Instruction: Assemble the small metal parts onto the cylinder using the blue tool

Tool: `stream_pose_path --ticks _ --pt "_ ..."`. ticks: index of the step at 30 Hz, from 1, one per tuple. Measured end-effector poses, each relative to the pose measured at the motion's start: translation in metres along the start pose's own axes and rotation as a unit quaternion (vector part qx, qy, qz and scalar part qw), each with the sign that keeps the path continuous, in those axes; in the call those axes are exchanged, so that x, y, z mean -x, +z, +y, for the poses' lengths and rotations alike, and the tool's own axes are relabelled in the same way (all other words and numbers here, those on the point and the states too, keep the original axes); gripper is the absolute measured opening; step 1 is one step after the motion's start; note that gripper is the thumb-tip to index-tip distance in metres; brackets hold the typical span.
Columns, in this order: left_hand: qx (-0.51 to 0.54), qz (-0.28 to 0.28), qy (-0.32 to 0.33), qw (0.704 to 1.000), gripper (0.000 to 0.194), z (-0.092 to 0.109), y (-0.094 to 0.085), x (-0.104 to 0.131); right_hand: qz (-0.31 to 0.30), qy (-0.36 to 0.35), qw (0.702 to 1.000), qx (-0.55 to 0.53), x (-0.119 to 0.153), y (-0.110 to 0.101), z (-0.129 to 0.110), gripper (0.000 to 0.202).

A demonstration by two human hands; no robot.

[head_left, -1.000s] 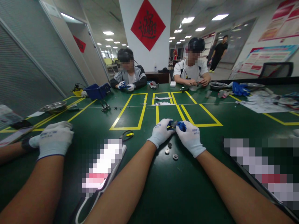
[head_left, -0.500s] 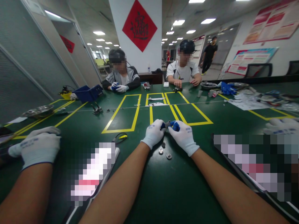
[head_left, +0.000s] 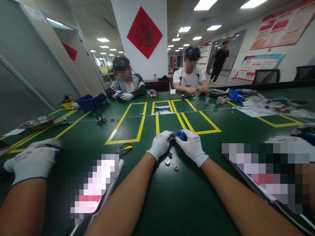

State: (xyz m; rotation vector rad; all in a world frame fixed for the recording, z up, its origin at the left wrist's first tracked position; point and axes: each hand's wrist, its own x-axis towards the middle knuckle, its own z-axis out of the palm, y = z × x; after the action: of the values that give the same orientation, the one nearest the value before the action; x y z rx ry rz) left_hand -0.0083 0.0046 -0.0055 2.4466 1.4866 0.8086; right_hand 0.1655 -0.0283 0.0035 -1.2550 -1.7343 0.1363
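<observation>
My left hand (head_left: 161, 145), in a white glove with blue fingertips, is closed on one end of a small dark metal part (head_left: 174, 134). From the other side my right hand (head_left: 192, 147), gloved the same way, has its fingers pinched round that part. Both hands meet above the green table, and the fingers hide most of the part. Just below them on the table lie a dark small piece (head_left: 170, 155), a round silver piece (head_left: 167, 162) and another round silver piece (head_left: 176, 167).
Gloved hands of other people show at the left edge (head_left: 33, 160) and right edge (head_left: 290, 147). Two people sit across the table (head_left: 147, 203). Yellow tape outlines, a blue bin (head_left: 90, 102), metal trays, papers and blue gloves (head_left: 236, 95) lie farther back.
The view has shifted slightly, so the table appears a little lower. My hands keep their hold on the part. A person walking in the background has moved, and the neighbours' hands have shifted a little.
</observation>
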Motion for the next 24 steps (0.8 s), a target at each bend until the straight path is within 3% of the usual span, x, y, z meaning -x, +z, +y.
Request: stream_pose_path --ticks 9,17,24 --pt "0.005 0.030 -0.056 0.998 0.014 0.006 -0.005 0.001 0.007 -0.018 1.000 -0.010 0.001 0.000 -0.005 0.013" --pt "0.032 0.061 -0.049 0.996 0.010 0.004 -0.005 0.001 0.002 -0.042 0.999 -0.007 0.003 -0.001 -0.017 0.014" --pt "0.056 0.075 -0.051 0.994 0.008 0.004 -0.007 0.000 0.039 -0.055 0.997 -0.046 0.004 -0.003 -0.022 0.018"
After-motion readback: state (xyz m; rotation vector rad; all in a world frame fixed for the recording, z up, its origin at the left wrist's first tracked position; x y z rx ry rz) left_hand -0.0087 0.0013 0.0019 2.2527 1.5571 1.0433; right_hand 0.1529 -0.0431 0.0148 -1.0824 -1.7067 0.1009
